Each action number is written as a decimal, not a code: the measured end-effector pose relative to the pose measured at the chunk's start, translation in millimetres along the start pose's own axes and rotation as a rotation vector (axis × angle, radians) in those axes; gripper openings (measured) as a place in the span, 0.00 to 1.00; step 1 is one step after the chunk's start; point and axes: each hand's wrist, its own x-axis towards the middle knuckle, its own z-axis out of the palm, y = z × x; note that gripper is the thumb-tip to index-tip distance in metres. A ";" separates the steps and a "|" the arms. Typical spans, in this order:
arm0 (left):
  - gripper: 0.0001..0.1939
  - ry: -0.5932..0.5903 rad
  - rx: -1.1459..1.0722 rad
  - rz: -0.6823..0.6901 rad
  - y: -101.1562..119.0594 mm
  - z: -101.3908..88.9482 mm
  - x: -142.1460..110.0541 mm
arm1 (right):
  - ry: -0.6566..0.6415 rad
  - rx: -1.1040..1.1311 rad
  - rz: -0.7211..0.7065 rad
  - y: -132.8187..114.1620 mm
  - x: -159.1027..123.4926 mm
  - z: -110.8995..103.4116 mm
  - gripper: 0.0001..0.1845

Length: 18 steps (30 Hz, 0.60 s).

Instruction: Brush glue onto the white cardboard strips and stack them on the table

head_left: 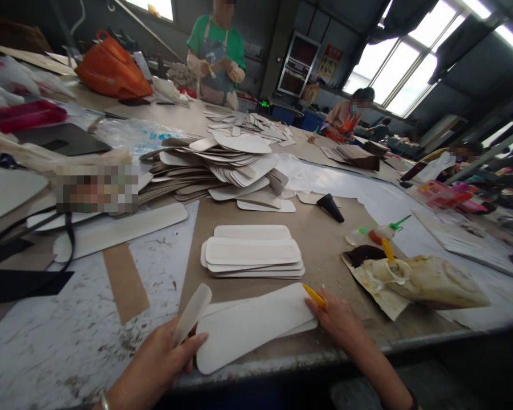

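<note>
From the head camera, the left hand (pixel 165 350) grips a pale flat tool (pixel 194 310), its thumb at one end of a white panel (pixel 256 324) lying between both hands; the right hand (pixel 336 316) holds a yellow tool (pixel 314 295), perhaps a spreader. Stacked panels (pixel 252 250) sit just beyond the grips, a stained container (pixel 444 279) right of them.

Partly covered, partly cropped
The upper white panel (pixel 252 327) covers most of the lower panel (pixel 304 327); the bottom edge cuts the bracelet (pixel 105 400), the left edge a white sheet (pixel 8 193).
</note>
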 end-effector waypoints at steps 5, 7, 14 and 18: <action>0.19 -0.052 -0.005 0.011 7.3 4.4 0.7 | 0.015 0.024 -0.017 11.5 -2.5 5.5 0.16; 0.20 -0.046 0.066 0.032 12.7 -3.4 1.4 | 0.010 0.046 0.002 15.5 -0.8 1.8 0.17; 0.23 0.265 0.274 0.218 49.3 -49.3 48.8 | 0.083 0.131 0.033 4.7 50.6 -43.2 0.22; 0.22 0.235 0.267 0.220 77.2 -56.3 92.7 | 0.103 0.183 0.034 -5.2 103.1 -61.0 0.21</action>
